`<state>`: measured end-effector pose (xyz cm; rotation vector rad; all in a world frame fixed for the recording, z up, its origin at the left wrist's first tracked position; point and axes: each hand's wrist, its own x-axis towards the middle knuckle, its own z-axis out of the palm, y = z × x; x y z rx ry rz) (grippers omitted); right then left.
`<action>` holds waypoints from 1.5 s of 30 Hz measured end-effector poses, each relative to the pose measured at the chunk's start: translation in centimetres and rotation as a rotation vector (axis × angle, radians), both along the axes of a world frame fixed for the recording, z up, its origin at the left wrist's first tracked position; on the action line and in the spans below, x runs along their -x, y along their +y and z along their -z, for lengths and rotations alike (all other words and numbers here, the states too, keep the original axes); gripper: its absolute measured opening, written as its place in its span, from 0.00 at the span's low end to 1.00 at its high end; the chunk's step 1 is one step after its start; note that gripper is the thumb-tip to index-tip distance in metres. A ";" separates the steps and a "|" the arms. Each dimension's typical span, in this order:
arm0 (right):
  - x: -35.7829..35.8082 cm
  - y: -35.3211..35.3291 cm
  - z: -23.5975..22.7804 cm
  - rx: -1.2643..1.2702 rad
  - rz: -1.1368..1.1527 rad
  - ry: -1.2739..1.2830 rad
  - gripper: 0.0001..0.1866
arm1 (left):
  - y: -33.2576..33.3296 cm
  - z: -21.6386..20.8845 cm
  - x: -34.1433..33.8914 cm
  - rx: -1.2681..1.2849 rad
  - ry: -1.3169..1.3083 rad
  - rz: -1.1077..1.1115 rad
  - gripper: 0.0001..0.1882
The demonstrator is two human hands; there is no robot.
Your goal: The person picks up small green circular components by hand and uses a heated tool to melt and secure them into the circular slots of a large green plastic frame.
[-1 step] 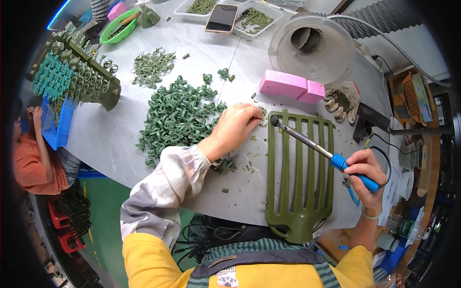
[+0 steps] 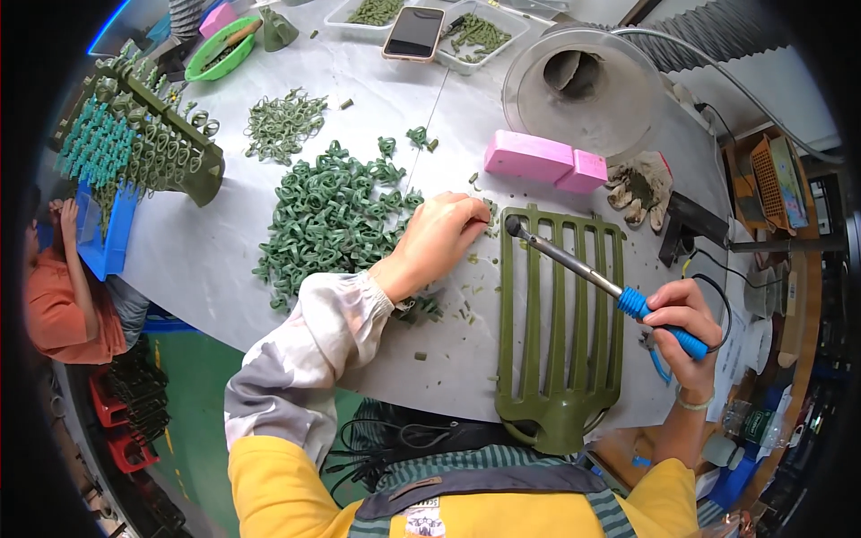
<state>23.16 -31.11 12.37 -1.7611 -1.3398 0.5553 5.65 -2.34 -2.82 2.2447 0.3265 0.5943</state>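
Note:
In my right hand is a soldering iron with a blue ribbed grip and a black cord. Its dark rounded tip lies over the top left corner of an olive-green slotted frame, whose long bars run toward me. My left hand is closed in a pinch just left of that corner; what its fingertips hold is too small and hidden to tell. Left of this hand, partly under the wrist, spreads a heap of dark green ring-shaped pieces. Small green crumbs lie between heap and frame.
Pink blocks, a stained glove and a round clear hood stand beyond the frame. Farther back are a phone and a tub of green bits. Rings and a ring-covered rack sit left, near another person.

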 end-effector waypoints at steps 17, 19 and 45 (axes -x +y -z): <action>-0.1 1.3 -0.5 0.001 -0.054 -0.095 0.11 | -0.4 0.7 -1.0 0.002 -0.023 -0.019 0.04; -0.2 1.7 -0.4 0.007 -0.069 -0.095 0.11 | -0.4 0.6 -1.0 -0.016 -0.026 -0.028 0.05; 0.3 -5.4 1.7 -0.240 0.299 0.208 0.06 | -11.6 -5.6 6.8 -0.251 0.168 0.509 0.26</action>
